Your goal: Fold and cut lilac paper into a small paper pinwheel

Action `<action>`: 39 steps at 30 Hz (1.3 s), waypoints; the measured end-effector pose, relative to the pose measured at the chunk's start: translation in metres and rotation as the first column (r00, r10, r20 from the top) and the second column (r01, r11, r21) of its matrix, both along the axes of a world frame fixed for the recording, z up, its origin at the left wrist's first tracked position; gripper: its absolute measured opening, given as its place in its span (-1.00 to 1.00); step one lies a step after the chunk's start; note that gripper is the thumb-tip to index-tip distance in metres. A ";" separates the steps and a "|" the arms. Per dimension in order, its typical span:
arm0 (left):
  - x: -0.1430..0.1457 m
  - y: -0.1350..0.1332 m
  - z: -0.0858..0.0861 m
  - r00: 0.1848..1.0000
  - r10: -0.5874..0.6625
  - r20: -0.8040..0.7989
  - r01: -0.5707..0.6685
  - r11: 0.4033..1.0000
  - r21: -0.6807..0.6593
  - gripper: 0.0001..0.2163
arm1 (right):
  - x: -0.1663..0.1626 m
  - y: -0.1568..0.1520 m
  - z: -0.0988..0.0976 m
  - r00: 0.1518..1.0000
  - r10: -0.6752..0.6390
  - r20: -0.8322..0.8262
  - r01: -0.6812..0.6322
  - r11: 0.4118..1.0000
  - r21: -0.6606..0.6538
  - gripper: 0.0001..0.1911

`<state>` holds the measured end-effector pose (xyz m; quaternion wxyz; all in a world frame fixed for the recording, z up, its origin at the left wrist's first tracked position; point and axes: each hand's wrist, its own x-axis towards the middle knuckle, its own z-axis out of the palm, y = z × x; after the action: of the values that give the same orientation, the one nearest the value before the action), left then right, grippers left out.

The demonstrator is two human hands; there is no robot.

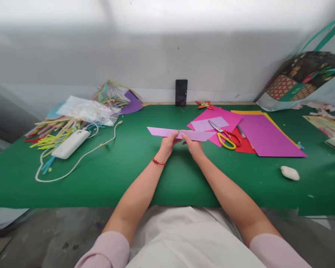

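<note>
Paper in hand: lilac paper strip [197,136], held up over the middle of the green bench [167,182], long side running left to right, ends sticking out past both hands.
Grip: left hand [169,144] and right hand [193,146] are both closed in a pinch on the strip, 2 thumbs on the near face near its middle, fingers tucked under, nearly meeting.
Done so far: it's a long narrow piece with slanted ends, so I'd guess at least 1 fold is in. Can't count the layers from here tbh.
Left over: no finished shape in the hands, so I'd call it pretty early days. A flat lilac sheet [205,123] lies on the pink paper [233,118] to the far right, with no folds I can make out.
Scissors [220,130]: parked on the papers just right of the hands, 1 yellow loop and 1 red, nobody touching them.
Other stock: purple-magenta sheet [272,137] over a yellow sheet [246,112], red paper [245,147] beside them, all lying flat on the right.
Made-up piece: a small orange-red paper star [203,105] sits at the far edge, right of the phone [181,93], and looks complete to me.
</note>
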<state>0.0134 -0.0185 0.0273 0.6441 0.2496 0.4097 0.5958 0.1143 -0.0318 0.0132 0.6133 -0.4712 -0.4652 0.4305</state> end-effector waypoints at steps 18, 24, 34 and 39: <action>-0.003 -0.002 0.004 0.999 -0.046 -0.028 0.048 0.997 0.062 -0.93 | 0.002 -0.011 0.011 0.986 0.002 0.165 -0.028 0.988 0.155 -0.78; 0.000 -0.006 0.006 0.969 -0.178 -0.173 0.201 0.971 0.128 -0.87 | 0.007 -0.005 0.007 0.997 0.007 0.082 -0.013 0.997 0.072 -0.74; -0.001 -0.005 0.005 0.962 -0.218 -0.166 0.243 0.958 0.150 -0.72 | 0.003 -0.009 0.012 0.964 0.264 -0.042 -0.265 0.964 -0.036 -0.57; 0.000 -0.006 0.004 0.956 -0.228 -0.183 0.263 0.945 0.197 -0.74 | 0.007 -0.009 0.017 0.937 0.345 -0.058 -0.346 0.938 -0.013 -0.58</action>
<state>0.0130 -0.0244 0.0308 0.6475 0.4146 0.3569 0.5306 0.1210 -0.0410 0.0303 0.5353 -0.3774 -0.5185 0.5497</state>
